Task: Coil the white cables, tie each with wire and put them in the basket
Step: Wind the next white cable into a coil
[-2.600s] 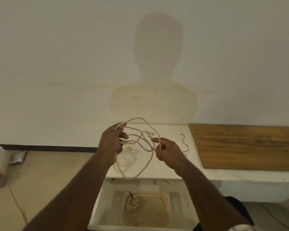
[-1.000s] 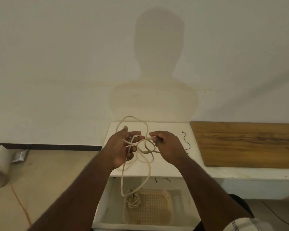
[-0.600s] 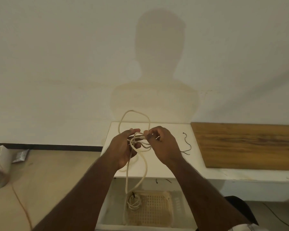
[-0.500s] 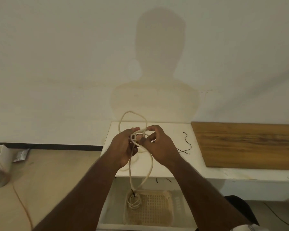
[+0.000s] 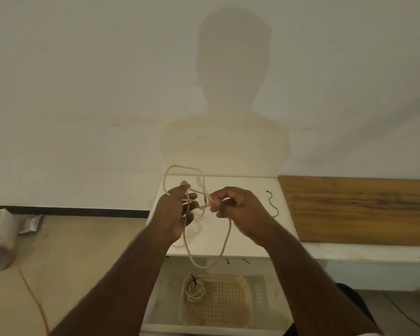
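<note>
Just above the bench's [image 5: 240,241] near edge, the left hand [image 5: 174,214] grips loops of a white cable [image 5: 224,246], while the right hand [image 5: 238,209] pinches its end; one tied coil [image 5: 194,291] lies in the basket [image 5: 238,282] below.

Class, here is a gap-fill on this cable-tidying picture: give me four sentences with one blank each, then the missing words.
1. Both hands, left hand and right hand, hold one white ____.
2. A coiled cable tied with black wire already lies in the ____.
3. A loose black wire lies on the white ____.
4. The board to the right is made of ____.

Missing words: cable; basket; table; wood
</note>
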